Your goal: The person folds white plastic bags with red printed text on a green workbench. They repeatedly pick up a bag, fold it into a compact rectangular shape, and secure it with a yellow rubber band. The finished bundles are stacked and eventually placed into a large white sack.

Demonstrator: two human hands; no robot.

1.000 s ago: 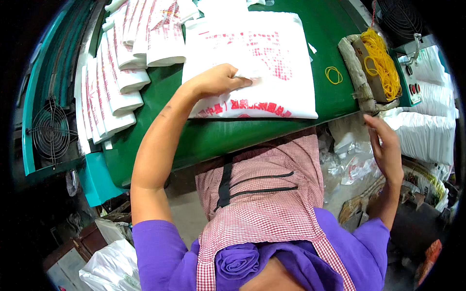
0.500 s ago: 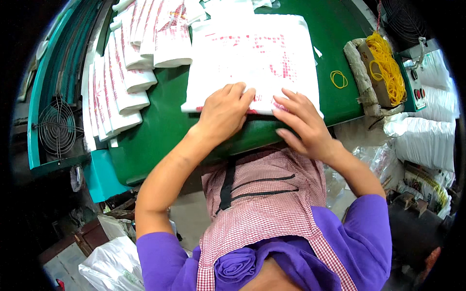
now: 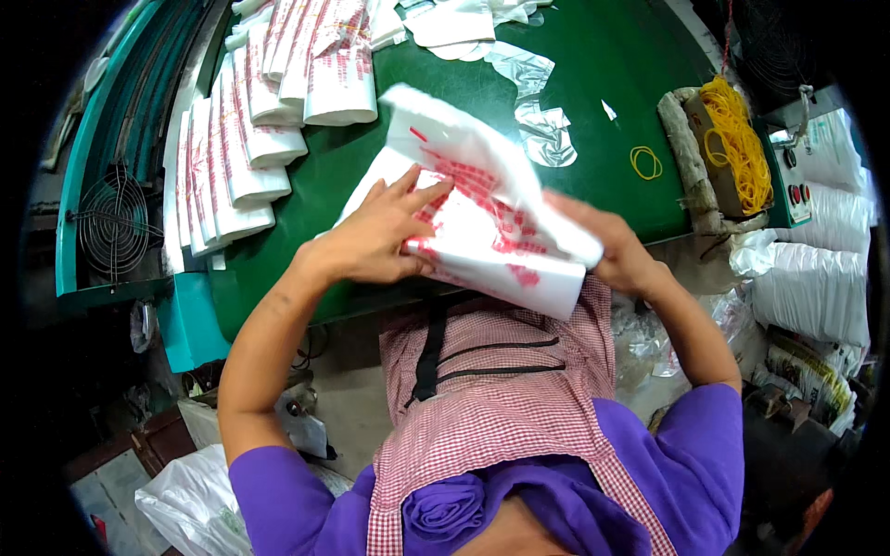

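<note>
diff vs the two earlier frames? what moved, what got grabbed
The stack of white printed bags, flat on the green table before, is now gripped by both hands and folded over, its far end lifted toward the person. The right hand came in from the table's right edge; the left hand went from pressing to gripping. Folded bundles, loose rubber band and the yellow band pile unchanged.

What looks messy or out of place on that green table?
A few crumpled clear plastic scraps lie loose on the green table, unlike the tidy folded bundles at left. One yellow rubber band sits apart from the pile. Both hands fold a bag stack.
</note>
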